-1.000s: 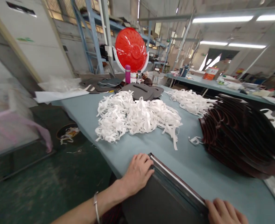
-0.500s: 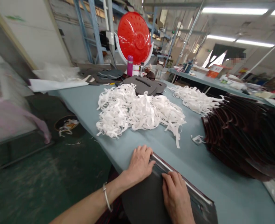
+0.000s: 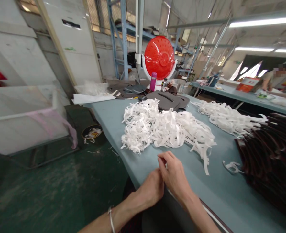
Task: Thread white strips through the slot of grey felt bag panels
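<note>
At the near edge of the pale blue tabletop [image 3: 220,197], the left hand [image 3: 151,189] and right hand [image 3: 174,174] meet just short of a heap of white tape strips [image 3: 164,127]; they close together, but the spot between them is hidden, so I cannot tell whether the grip holds anything; a dark sheet with a white edge [image 3: 174,223] lies beneath them; it looks fairly stiff, best taken by that edge; the tape looks light and limp, best lifted by a loose end.

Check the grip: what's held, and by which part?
Right hand pinches something small and pale at its fingertips, beside the left hand; the thing is mostly hidden, so what it is and which part is held cannot be told.
</note>
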Demonstrator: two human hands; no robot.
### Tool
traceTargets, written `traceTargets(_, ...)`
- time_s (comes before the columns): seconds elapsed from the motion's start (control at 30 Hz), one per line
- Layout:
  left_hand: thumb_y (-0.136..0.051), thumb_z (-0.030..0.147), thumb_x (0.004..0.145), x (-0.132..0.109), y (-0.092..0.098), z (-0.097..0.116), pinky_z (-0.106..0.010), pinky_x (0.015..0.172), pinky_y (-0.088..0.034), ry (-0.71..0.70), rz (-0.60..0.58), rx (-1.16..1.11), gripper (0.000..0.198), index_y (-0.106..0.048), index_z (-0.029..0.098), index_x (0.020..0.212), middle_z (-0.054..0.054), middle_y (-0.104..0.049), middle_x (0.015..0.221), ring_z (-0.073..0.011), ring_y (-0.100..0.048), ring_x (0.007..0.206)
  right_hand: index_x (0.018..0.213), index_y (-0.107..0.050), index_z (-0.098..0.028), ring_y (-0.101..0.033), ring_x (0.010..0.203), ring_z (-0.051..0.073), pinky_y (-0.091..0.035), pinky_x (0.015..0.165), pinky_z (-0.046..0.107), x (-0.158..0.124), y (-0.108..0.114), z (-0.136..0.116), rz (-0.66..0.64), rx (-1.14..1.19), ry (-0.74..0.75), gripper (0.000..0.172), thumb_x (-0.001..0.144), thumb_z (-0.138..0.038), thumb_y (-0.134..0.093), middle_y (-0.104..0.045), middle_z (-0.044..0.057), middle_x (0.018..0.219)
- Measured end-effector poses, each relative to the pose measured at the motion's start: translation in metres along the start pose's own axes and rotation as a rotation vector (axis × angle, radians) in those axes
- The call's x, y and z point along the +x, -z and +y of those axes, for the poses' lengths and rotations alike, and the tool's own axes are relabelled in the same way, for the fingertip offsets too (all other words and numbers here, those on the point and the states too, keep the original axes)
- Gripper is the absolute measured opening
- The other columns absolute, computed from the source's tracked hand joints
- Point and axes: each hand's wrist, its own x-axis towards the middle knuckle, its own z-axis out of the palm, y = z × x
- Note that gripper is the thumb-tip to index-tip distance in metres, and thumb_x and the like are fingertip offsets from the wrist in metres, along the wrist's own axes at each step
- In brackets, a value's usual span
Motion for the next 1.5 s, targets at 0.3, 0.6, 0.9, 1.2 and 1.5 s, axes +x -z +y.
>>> traceTargets(0.3,-0.04,0.008,0.083,0.009,0.088,-0.015,-0.042,0.101,-0.036,0.019,0.624,0.405,0.033,-0.053,0.02,0.111,-0.008,-0.058,0.118,-0.0228,-0.048,0.119,0.083,-0.062,-0.014,-0.053,0.078,0.016,-0.037,0.073,0.027,0.11,-0.054,-0.002,0.045,0.234,-0.153,0.018,0.085,-0.019,-0.044,-0.06,0.003,0.076)
traceTargets(0.6,-0.054,0.019,0.079,0.047,0.102,-0.073,-0.052,0.105,-0.027,0.12,0.399,0.644,0.04,-0.053,0.019,0.119,-0.011,-0.053,0.13,-0.0316,-0.034,0.134,0.066,-0.052,-0.02,-0.044,0.054,0.01,-0.032,0.053,0.021,-0.001,0.006,0.017,-0.055,0.346,-0.252,0.024,0.086,-0.031,-0.047,-0.047,-0.006,0.055)
traceTargets(0.9,-0.042,0.027,0.091,0.02,0.045,0.039,-0.042,0.106,-0.028,-0.21,0.099,0.315,0.019,-0.056,0.02,0.102,-0.006,-0.06,0.105,-0.021,-0.05,0.112,0.073,-0.063,-0.02,-0.051,0.063,0.012,-0.035,0.061,0.022,-0.108,0.04,0.028,-0.169,0.216,-0.324,0.032,0.093,-0.034,-0.042,-0.059,-0.003,0.067)
traceTargets(1.2,-0.031,0.038,0.097,0.003,0.02,0.049,-0.024,0.064,-0.038,-0.001,-0.563,-0.07,0.038,-0.054,0.019,0.074,0.002,-0.057,0.071,-0.0125,-0.053,0.067,0.072,-0.058,-0.022,-0.052,0.052,0.012,-0.035,0.05,0.021,-0.23,0.106,0.063,-0.042,-0.013,-0.679,0.035,0.093,-0.043,-0.04,-0.054,-0.003,0.057)
traceTargets(1.5,-0.035,0.032,0.098,-0.012,-0.036,0.116,-0.035,0.098,-0.034,-0.473,-0.609,0.02,0.028,-0.061,0.022,0.093,-0.001,-0.066,0.092,-0.0159,-0.058,0.091,0.073,-0.06,-0.02,-0.057,0.059,0.012,-0.039,0.059,0.022,-0.216,0.082,0.017,-0.049,0.107,-0.455,0.026,0.091,-0.026,-0.042,-0.063,0.0,0.067)
